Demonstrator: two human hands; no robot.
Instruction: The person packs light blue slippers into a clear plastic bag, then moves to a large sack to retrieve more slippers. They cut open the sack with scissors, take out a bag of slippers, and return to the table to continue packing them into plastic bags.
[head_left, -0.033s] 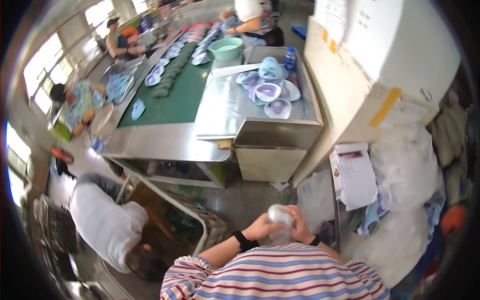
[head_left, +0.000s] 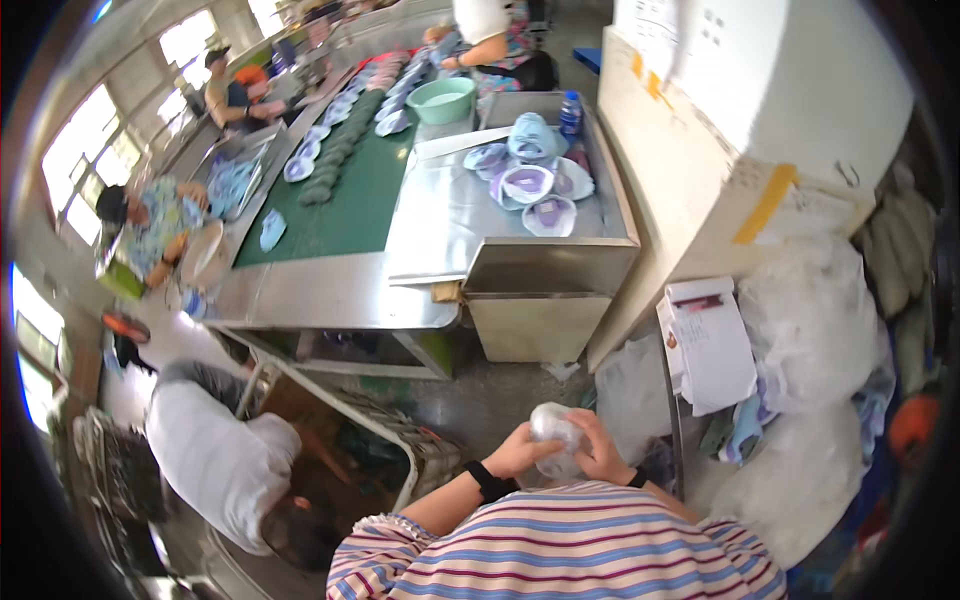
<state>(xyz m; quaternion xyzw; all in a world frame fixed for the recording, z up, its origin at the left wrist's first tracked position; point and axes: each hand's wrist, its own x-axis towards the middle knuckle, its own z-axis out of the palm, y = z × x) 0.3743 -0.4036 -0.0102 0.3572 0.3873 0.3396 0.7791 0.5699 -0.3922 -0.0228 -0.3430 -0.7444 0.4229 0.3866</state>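
Note:
Close in front of my striped shirt, a rounded whitish bundle of see-through plastic (head_left: pixel 553 425) sits between both hands. My left hand (head_left: pixel 512 453) grips it from the left with the fingers curled against its side. My right hand (head_left: pixel 603 452) is closed over its right side, fingers bent across it. What lies inside the plastic, if anything, I cannot make out. Dark bands circle both wrists. Below the bundle, a filmy part hangs toward my shirt.
A metal-topped table (head_left: pixel 430 240) ahead bears purple-and-blue cap-like pieces (head_left: pixel 527 183), a bottle (head_left: pixel 570 115) and a green basin (head_left: pixel 442 103). At left, a person (head_left: pixel 215 450) bends into a large bin (head_left: pixel 405 490). Papers (head_left: pixel 712 350) and plastic bags (head_left: pixel 800 330) lie right. Others work along the green belt (head_left: pixel 350 205).
The bundle sits slightly further left and higher in view, and the fingers of my right hand reach further over it. The whole view has shifted a little.

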